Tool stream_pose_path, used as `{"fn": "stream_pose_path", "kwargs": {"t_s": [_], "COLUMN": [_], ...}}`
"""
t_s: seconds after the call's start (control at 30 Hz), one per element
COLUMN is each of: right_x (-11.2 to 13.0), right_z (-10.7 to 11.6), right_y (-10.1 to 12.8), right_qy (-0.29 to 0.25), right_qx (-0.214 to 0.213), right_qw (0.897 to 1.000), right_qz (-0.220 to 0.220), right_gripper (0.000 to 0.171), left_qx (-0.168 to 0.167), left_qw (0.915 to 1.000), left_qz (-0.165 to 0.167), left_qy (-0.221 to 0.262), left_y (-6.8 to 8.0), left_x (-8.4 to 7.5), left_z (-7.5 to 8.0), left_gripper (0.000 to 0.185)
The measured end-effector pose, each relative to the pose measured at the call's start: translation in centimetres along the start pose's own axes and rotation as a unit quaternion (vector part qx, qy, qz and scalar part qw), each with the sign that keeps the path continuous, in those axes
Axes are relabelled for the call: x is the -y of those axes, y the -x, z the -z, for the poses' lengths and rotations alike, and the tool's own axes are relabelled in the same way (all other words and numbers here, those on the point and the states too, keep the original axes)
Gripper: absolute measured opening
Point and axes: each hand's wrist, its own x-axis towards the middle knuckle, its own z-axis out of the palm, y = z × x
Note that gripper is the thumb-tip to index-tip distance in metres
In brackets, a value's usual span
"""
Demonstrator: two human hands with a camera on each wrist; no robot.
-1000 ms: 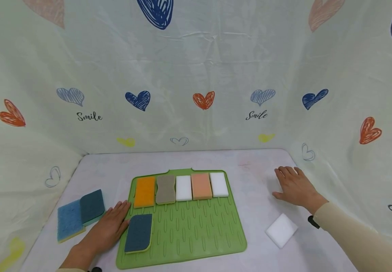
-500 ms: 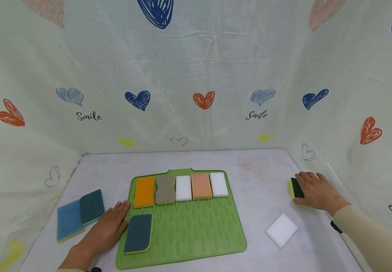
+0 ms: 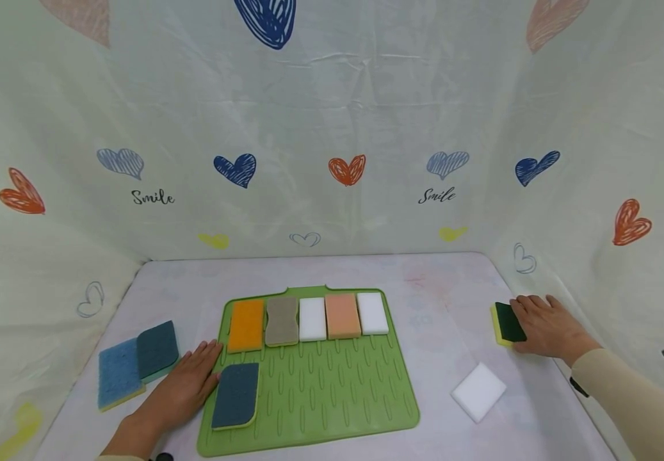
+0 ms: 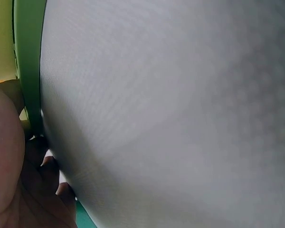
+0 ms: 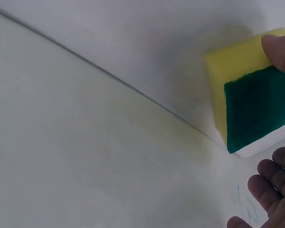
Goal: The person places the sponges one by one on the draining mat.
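In the head view, my left hand (image 3: 184, 387) lies flat with straight fingers, across the left edge of a green ridged mat (image 3: 337, 397). Its thumb tip is beside a dark blue sponge (image 3: 235, 396) on the mat. At the table's right edge is a yellow sponge with a dark green scouring side (image 3: 507, 323). Beside it is my right hand (image 3: 547, 326), partly covering it. In the right wrist view, the thumb (image 5: 280, 50) overlaps the yellow part, while the other fingers (image 5: 266, 190) are loosely bent and apart from the green face.
Along the mat's back stand an orange sponge (image 3: 246, 325), a grey one (image 3: 282, 321), a peach one (image 3: 342, 315) and two white ones. A white square sponge (image 3: 478, 392) lies right of the mat. Blue (image 3: 120, 374) and teal (image 3: 157, 349) sponges lie left.
My right hand has moved right to the table's edge, and the yellow-green sponge, unseen a second ago, now shows beside it, more uncovered than half a second ago. My left hand stays put.
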Motion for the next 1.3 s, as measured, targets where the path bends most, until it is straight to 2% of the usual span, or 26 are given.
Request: {"fn": "stream_pose_path", "kwargs": {"t_s": [0.43,0.8,0.93,1.03,1.2,1.3], "right_x": [-0.7,-0.7,-0.9,-0.8,-0.5,-0.1], "right_z": [-1.0,-1.3,-1.2,-1.1,-0.7,-0.4], "right_y": [-0.4,-1.2,-1.5,-1.9,-2.6,-3.0], "right_qy": [0.029,-0.046,-0.08,-0.095,-0.089,-0.078], "right_qx": [0.021,0.074,0.052,0.015,-0.057,-0.079], "right_qw": [0.999,0.996,0.995,0.995,0.994,0.994], "right_qz": [0.004,-0.025,-0.038,-0.039,-0.019,-0.013], "right_gripper": [0.095,0.092,0.093,0.097,0.099,0.099], "left_qx": [0.007,0.006,0.002,0.0,-0.003,-0.004], "left_qw": [1.0,1.0,1.0,1.0,1.0,1.0], "left_qz": [0.006,0.008,0.005,0.006,0.006,0.006], "left_qy": [-0.001,0.0,-0.006,-0.005,-0.004,-0.004], "left_y": [-0.1,-0.1,-0.1,0.0,0.0,0.0], "left_x": [0.0,0.1,0.0,0.0,0.0,0.0], "left_z": [-0.1,-0.1,-0.2,-0.1,-0.1,-0.1], "left_gripper": [0.064,0.063,0.063,0.063,0.063,0.063]}}
